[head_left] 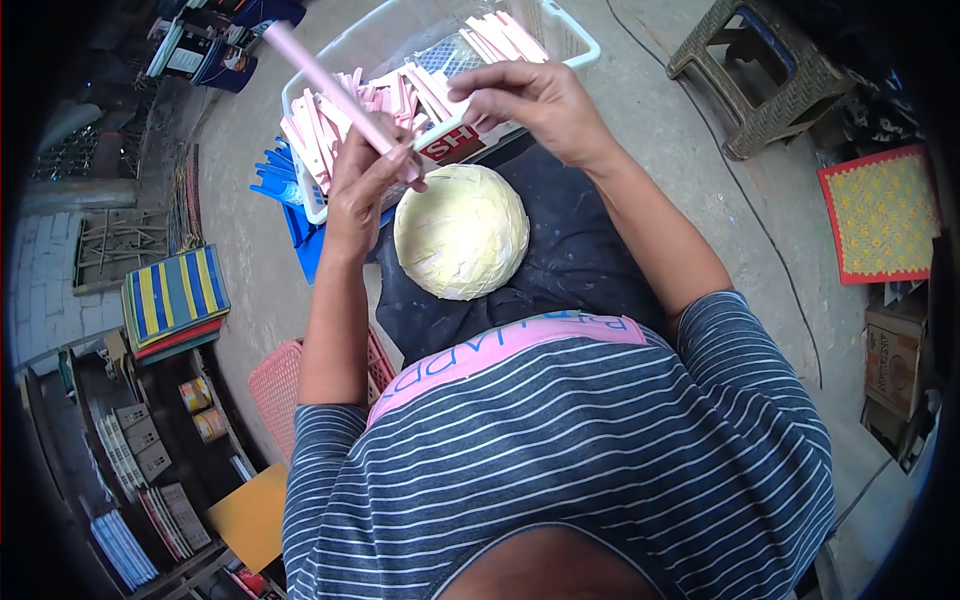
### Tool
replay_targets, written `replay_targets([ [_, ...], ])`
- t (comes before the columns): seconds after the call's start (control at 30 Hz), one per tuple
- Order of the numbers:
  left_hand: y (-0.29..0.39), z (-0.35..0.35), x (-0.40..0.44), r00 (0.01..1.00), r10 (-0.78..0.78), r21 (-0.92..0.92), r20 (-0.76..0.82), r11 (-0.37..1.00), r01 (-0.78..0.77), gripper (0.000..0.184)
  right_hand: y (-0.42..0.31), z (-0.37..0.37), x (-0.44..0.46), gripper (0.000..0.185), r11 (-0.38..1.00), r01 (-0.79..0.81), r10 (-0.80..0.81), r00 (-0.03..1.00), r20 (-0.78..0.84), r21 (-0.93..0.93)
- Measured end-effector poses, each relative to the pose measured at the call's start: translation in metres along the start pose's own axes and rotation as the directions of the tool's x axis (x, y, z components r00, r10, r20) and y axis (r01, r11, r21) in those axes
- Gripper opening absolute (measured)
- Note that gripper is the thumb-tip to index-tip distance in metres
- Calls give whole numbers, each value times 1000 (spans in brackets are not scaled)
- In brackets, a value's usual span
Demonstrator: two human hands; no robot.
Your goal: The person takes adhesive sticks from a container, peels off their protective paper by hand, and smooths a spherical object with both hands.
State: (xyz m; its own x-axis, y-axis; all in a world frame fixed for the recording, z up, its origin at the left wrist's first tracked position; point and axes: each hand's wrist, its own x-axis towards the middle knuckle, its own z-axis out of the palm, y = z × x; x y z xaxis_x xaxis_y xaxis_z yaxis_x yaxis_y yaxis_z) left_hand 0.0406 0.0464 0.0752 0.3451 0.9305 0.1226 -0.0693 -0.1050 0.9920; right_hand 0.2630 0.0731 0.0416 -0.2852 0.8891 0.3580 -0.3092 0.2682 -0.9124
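Note:
My left hand [370, 185] is closed around the lower end of a long, narrow pink strip [325, 85], which slants up and to the left, slightly blurred. Apart from it, over the near rim of a clear plastic bin [572, 38], my right hand [535, 105] has its thumb and fingers drawn together; anything between the fingertips is too small to make out. Pink and white strips [310, 140] fill much of the bin. On my lap lies a round, pale yellow bowl [465, 235] with a patchy layered surface, its hollow visible, just below my hands.
A woven stool [755, 75] stands at upper right, near a red-edged yellow mat [885, 215]. A thin cable [740, 190] crosses the concrete floor. Blue plastic pieces [275, 175] lie left of the bin. Shelves [150, 440] and striped mats [175, 295] are farther left, with a pink basket [278, 385] beside me.

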Motion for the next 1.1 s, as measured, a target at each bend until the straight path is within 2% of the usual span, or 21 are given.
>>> replay_targets([
  [0.07,-19,-8,-8,983,124,22,-134,992,-123,27,16,-6,-10,26,992,-43,61,985,-161,116],
  [0.1,-32,-10,-14,952,166,38,-257,986,-162,26,30,-8,-16,30,983,-54,95,967,-237,175],
  [0.17,-55,-12,-27,839,246,85,-486,968,-235,24,56,1,-42,48,941,-267,320,898,-301,206],
  [0.23,-76,-15,-43,779,214,60,-589,973,-223,22,74,12,-65,61,845,-445,521,810,-270,296],
  [0.3,-88,-16,-51,732,174,-13,-659,970,-242,21,76,25,-77,70,780,-450,555,819,-149,434],
  [0.37,-94,-16,-58,715,121,-131,-689,949,-287,18,66,29,-80,72,798,-461,540,832,-122,389],
  [0.4,-97,-20,-57,720,169,-130,-673,931,-340,18,55,28,-78,72,792,-466,544,832,-110,395],
  [0.5,-107,-30,-60,732,185,-127,-656,929,-348,18,27,33,-79,70,818,-464,519,851,-87,339],
  [0.6,-129,-43,-68,806,98,-254,-584,921,-296,19,32,29,-81,64,861,-446,471,880,-53,243],
  [0.7,-126,-40,-63,762,157,-205,-629,911,-357,21,28,19,-78,49,849,-466,500,860,-100,248],
  [0.8,-107,-40,-56,762,211,-90,-613,939,-332,20,35,2,-72,33,830,-464,521,843,-133,308],
  [0.87,-90,-38,-51,791,249,-37,-559,945,-324,21,39,-10,-68,24,824,-418,491,864,-115,382],
  [0.97,-66,-34,-43,856,293,29,-426,950,-311,24,25,1,-47,22,874,-418,449,890,-81,246],
  [1.0,-60,-33,-39,881,304,53,-362,951,-306,24,18,14,-40,20,912,-383,400,910,-111,149],
  [1.1,-33,-17,-31,918,303,100,-255,953,-287,29,11,26,-23,20,915,-393,393,919,16,88],
])
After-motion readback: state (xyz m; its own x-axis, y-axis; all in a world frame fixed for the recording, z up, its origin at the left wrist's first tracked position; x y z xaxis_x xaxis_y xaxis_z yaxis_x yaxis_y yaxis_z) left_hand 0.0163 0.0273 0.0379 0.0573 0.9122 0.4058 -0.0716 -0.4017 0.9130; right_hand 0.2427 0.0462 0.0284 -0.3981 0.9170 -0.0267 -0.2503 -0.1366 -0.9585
